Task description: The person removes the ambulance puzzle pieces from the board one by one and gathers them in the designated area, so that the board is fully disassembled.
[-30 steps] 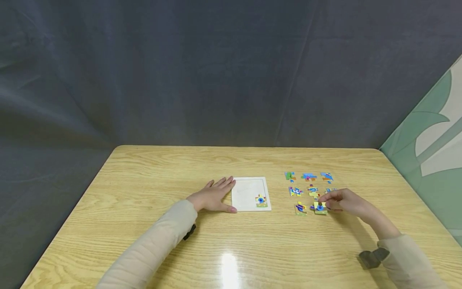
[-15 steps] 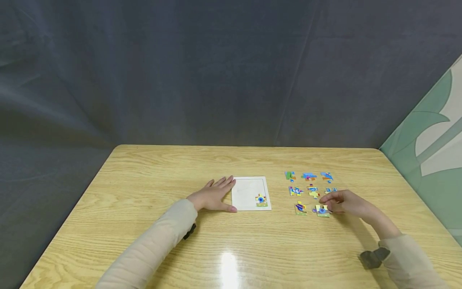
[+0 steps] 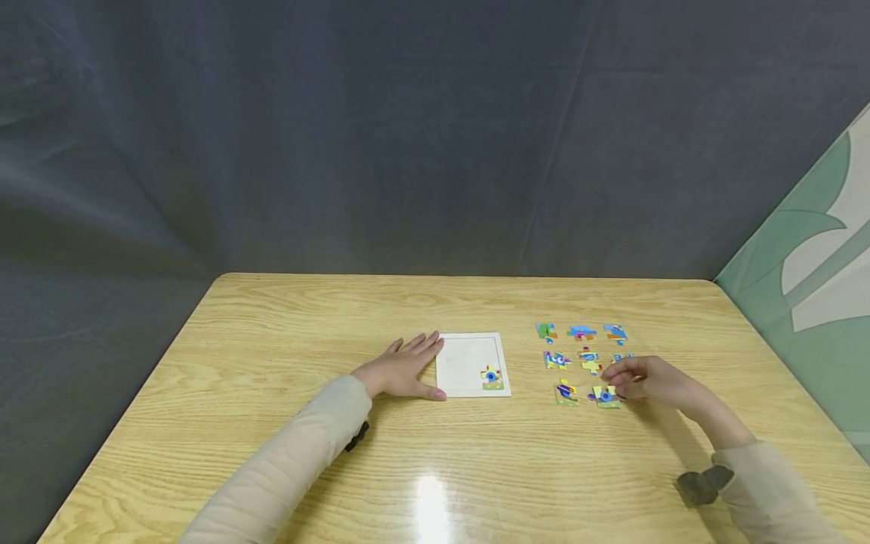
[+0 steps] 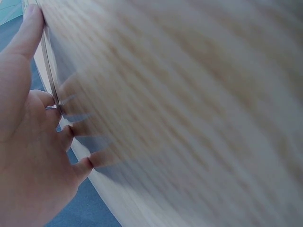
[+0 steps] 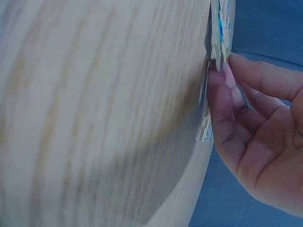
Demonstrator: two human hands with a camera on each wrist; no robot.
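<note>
In the head view my left hand (image 3: pixel 402 370) lies with fingers spread against the left edge of a square white puzzle board (image 3: pixel 462 370). One puzzle piece with a blue round shape sits in the board's lower right corner. In the left wrist view the fingertips and thumb of my left hand (image 4: pixel 40 146) touch the board's edge. On the right, my right hand (image 3: pixel 649 380) pinches the right edge of a yellow, green and blue puzzle piece (image 3: pixel 606 397). The right wrist view shows thumb and fingertips of the right hand (image 5: pixel 262 127) at that piece's edge (image 5: pixel 217 40).
Several more colourful puzzle pieces lie in rough rows around the right hand, among them a green one (image 3: pixel 546 331) and a blue one (image 3: pixel 615 333). The wooden table (image 3: pixel 306 317) ends at a dark curtain (image 3: pixel 381 151). A patterned panel (image 3: pixel 816 287) stands at the right.
The pinched puzzle piece was tilted and farther left a second ago; it now lies flatter, slightly right and nearer. The left hand and board have not moved.
</note>
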